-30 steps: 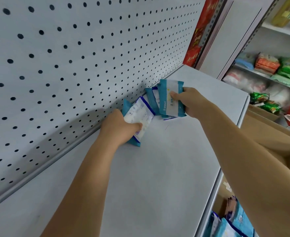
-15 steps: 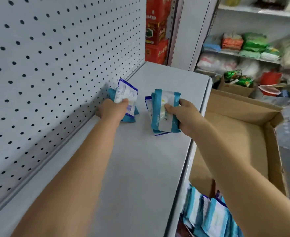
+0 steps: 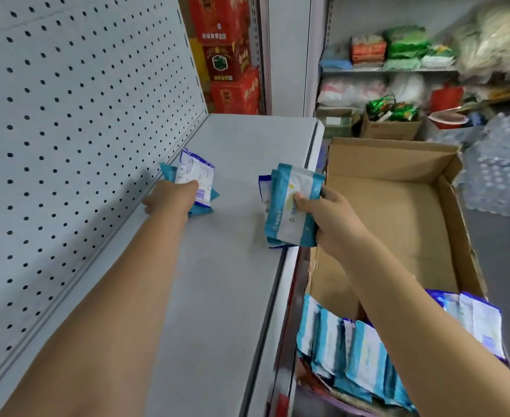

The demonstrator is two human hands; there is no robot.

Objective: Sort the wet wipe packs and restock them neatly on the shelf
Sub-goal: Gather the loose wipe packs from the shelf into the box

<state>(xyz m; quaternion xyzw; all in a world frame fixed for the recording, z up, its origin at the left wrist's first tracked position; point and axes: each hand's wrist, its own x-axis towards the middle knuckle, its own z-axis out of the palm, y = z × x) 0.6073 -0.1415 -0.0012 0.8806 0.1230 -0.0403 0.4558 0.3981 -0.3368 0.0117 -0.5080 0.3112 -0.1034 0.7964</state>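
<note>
A grey pegboard wall [image 3: 67, 130] rises just left of the left fingers [image 3: 192, 185]. Beyond them, red cartons [image 3: 229, 70] are stacked beside a white upright post [image 3: 290, 55]. Far past the right fingers [image 3: 330, 197], back shelves [image 3: 383, 69] carry blurred green and orange packets. To their right, wrapped water bottles [image 3: 500, 176] sit on the dark floor [image 3: 503, 251].
</note>
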